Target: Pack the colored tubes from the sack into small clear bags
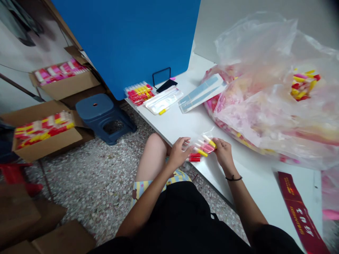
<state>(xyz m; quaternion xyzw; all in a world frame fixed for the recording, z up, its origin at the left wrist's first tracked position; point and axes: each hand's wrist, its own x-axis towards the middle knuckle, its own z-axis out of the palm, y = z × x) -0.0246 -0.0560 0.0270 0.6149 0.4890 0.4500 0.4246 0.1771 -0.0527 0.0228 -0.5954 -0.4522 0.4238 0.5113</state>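
Observation:
Over the near edge of the white table, a clear plastic sleeve (205, 147) holds marker-like tubes with white bodies and yellow, pink and red ends. At its right end, my right hand (222, 151) has thumb and fingers closed on the sleeve. On the opposite side, my left hand (181, 152) curls its fingers around the sleeve's edge by the white ends; the exact contact is slightly blurred. Red-ended tubes (195, 157) show just below the sleeve, close to my left thumb.
Filled packs (140, 92), clear sleeves (164, 100), a phone (166, 85) and a loose yellow-ended tube (164, 110) lie along the white table (169, 123). A large bag (254, 116) of tubes covers its right side. Left are a blue stool (96, 107) and filled cartons (47, 144).

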